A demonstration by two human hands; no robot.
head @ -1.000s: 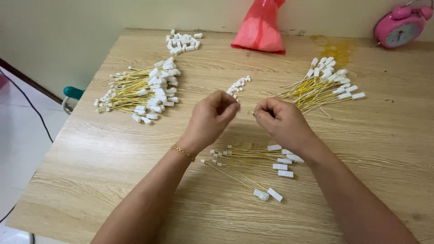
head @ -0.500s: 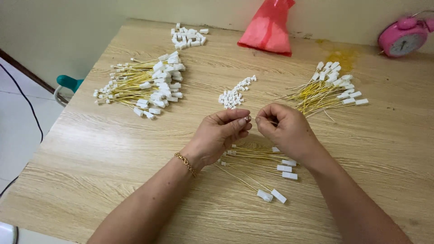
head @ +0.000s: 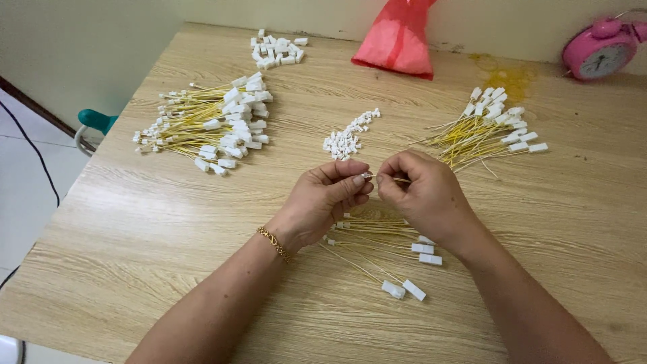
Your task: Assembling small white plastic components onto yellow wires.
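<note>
A: Entry, head view. Left hand (head: 323,202) and right hand (head: 421,195) meet over the middle of the wooden table (head: 135,229), fingertips almost touching.

B: Grip state?

A: Both closed in a pinch. The left thumb and forefinger pinch a tiny white connector piece (head: 366,176). The right hand's fingers are curled in and pinch a thin yellow wire (head: 399,179), whose end points at that piece. Whether wire and piece are already joined I cannot tell; the contact point is too small and partly hidden by the fingertips.

B: Wrist detail?

A: Gold bracelet (head: 274,243) on the left wrist.

B: Surroundings?

A: Directly under the hands, a small batch of yellow wires with white end blocks (head: 397,269) lies flat on the table, partly hidden by the hands. Just beyond the hands, a loose heap of small white pieces (head: 347,137). Far left, a large pile of finished-looking wires (head: 209,125); behind it, near the table's back edge, a cluster of white blocks (head: 275,51). To the right, another fan of yellow wires (head: 482,131), white ends pointing away from the person.

B: Back edge?

A: Red plastic bag (head: 397,37) against the wall, pink alarm clock (head: 600,50) at the far right corner. A yellowish stain (head: 505,73) marks the wood between them.
</note>
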